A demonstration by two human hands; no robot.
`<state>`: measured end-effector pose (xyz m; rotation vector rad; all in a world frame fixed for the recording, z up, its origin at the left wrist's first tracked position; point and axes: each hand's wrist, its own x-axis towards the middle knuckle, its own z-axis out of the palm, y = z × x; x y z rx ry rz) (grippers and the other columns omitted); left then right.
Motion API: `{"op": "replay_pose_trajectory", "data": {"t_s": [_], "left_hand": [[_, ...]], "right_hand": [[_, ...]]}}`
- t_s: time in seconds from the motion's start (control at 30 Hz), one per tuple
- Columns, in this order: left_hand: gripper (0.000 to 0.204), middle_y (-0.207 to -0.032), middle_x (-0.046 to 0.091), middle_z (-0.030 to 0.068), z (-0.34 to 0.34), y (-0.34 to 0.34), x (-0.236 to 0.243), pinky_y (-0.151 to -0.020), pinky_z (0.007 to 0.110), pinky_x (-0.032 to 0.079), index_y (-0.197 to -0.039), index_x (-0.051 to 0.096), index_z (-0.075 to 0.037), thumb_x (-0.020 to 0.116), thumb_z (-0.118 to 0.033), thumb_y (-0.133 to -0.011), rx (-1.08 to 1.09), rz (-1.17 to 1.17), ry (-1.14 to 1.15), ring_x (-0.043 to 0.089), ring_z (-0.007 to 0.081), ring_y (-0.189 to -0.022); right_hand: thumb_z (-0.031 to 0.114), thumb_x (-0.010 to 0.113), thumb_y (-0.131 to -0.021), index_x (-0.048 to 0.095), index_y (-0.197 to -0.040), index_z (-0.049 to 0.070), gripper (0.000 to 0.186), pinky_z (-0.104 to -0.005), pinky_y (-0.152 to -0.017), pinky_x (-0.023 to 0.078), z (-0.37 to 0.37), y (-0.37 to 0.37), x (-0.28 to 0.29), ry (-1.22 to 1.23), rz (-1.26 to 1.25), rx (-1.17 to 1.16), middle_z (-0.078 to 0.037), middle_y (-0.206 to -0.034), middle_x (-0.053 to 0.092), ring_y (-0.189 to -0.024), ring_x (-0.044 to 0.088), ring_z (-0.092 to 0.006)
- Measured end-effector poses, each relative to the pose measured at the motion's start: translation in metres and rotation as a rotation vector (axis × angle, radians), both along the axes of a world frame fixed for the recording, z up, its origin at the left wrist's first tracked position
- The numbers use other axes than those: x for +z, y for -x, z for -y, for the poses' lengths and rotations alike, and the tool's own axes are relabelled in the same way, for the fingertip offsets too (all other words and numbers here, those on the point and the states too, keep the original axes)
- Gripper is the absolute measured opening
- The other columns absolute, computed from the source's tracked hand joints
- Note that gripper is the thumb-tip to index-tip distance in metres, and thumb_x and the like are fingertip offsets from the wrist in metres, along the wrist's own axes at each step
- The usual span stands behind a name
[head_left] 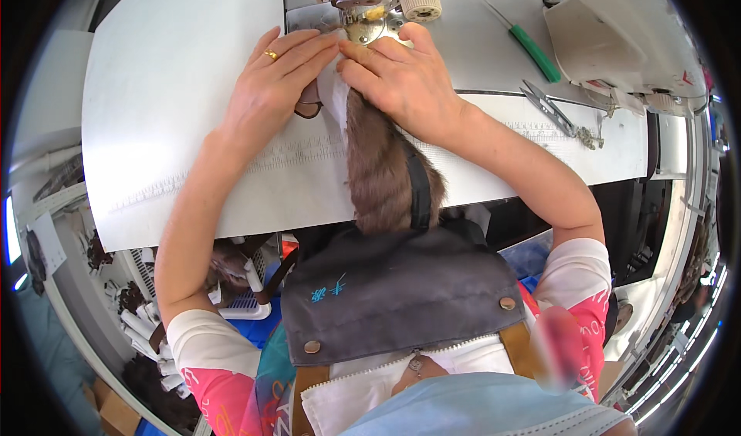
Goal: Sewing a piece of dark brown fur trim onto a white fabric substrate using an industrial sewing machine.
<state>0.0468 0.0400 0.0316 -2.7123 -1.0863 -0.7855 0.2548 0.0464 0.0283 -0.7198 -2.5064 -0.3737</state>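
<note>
A long piece of brown fur (378,162) with a pale edge runs from my lap over the table's front edge up to the sewing machine's needle area (363,23). My left hand (270,81), a gold ring on one finger, lies with fingers stretched out over the fur's pale edge just in front of the needle. Its thumb is hidden. My right hand (409,81) grips the fur from the other side, thumb and forefinger close to the left fingertips. A black strap (417,189) lies along the fur. Beside my left wrist sits a small brown, dark-edged piece (309,103).
Right of the machine lie a green-handled awl (535,54) and metal thread snips (549,108). A ruler scale (216,166) crosses the white tabletop (154,112). The machine's head (602,42) overhangs the right back. White rolls (143,328) are stored below left.
</note>
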Motion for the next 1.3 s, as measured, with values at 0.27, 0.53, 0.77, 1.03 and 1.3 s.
{"op": "replay_pose_trajectory", "data": {"t_s": [0.27, 0.53, 0.77, 1.03, 1.3], "left_hand": [[0.037, -0.111, 0.060, 0.0037, -0.018, -0.002, -0.005, -0.098, 0.041, 0.039, -0.107, 0.061, -0.005, 0.056, 0.001, -0.070, -0.043, 0.094, 0.115, 0.055, 0.0226, -0.106], [0.029, -0.101, 0.061, 0.0052, -0.028, -0.004, -0.006, -0.090, 0.039, 0.043, -0.096, 0.064, -0.003, 0.058, 0.004, -0.069, -0.060, 0.200, 0.111, 0.056, 0.0259, -0.091], [0.025, -0.098, 0.062, 0.0063, -0.030, -0.007, -0.011, -0.081, 0.035, 0.048, -0.096, 0.064, -0.004, 0.058, 0.004, -0.073, -0.046, 0.276, 0.134, 0.057, 0.0281, -0.089], [0.019, -0.096, 0.064, 0.0062, -0.037, -0.007, -0.015, -0.071, 0.033, 0.051, -0.094, 0.064, -0.005, 0.059, 0.003, -0.077, -0.035, 0.382, 0.145, 0.061, 0.0267, -0.084], [0.022, -0.098, 0.065, 0.0056, -0.032, -0.008, -0.016, -0.074, 0.032, 0.052, -0.095, 0.065, -0.005, 0.060, 0.004, -0.076, -0.031, 0.384, 0.192, 0.062, 0.0253, -0.087]], "right_hand": [[0.013, 0.058, -0.071, 0.057, -0.082, 0.011, 0.012, -0.0346, -0.078, 0.033, 0.003, 0.006, 0.003, 0.043, -0.020, -0.100, -0.004, -0.098, 0.060, -0.088, 0.048, -0.0157], [0.012, 0.057, -0.071, 0.057, -0.082, 0.011, 0.010, -0.0348, -0.076, 0.032, -0.003, 0.008, 0.002, 0.067, -0.052, -0.136, -0.002, -0.086, 0.058, -0.080, 0.049, -0.0164], [0.013, 0.058, -0.070, 0.060, -0.082, 0.012, 0.012, -0.0342, -0.075, 0.032, -0.007, 0.005, 0.000, -0.033, -0.056, -0.141, 0.001, -0.083, 0.058, -0.080, 0.049, -0.0154], [0.013, 0.059, -0.067, 0.062, -0.077, 0.013, 0.011, -0.0322, -0.073, 0.034, -0.016, 0.005, -0.001, -0.030, -0.093, -0.113, 0.002, -0.076, 0.054, -0.079, 0.049, -0.0152], [0.014, 0.060, -0.066, 0.061, -0.075, 0.012, 0.009, -0.0312, -0.069, 0.035, -0.011, 0.004, 0.000, -0.062, -0.079, -0.104, 0.002, -0.076, 0.053, -0.076, 0.050, -0.0157]]}}
